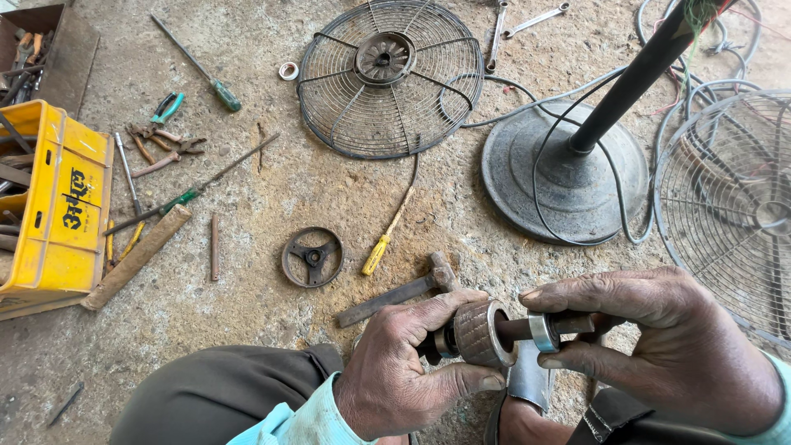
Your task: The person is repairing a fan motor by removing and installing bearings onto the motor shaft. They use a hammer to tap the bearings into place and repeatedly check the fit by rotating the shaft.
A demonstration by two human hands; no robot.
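Note:
My left hand (404,363) grips a fan motor rotor (480,332), a ribbed grey drum on a dark shaft. My right hand (659,346) holds the shaft's other end, with thumb and fingers around a small shiny bearing ring (544,332) on the shaft. Both hands hover over my knees and a sandalled foot, low in the head view. A hammer (395,297) lies on the concrete floor just beyond my left hand.
On the floor lie a round fan guard (342,107), a fan stand base (527,189) with a black pole and cables, a second guard (725,206) at right, a small wheel (313,257), screwdrivers, pliers, spanners and a yellow crate (58,222) at left.

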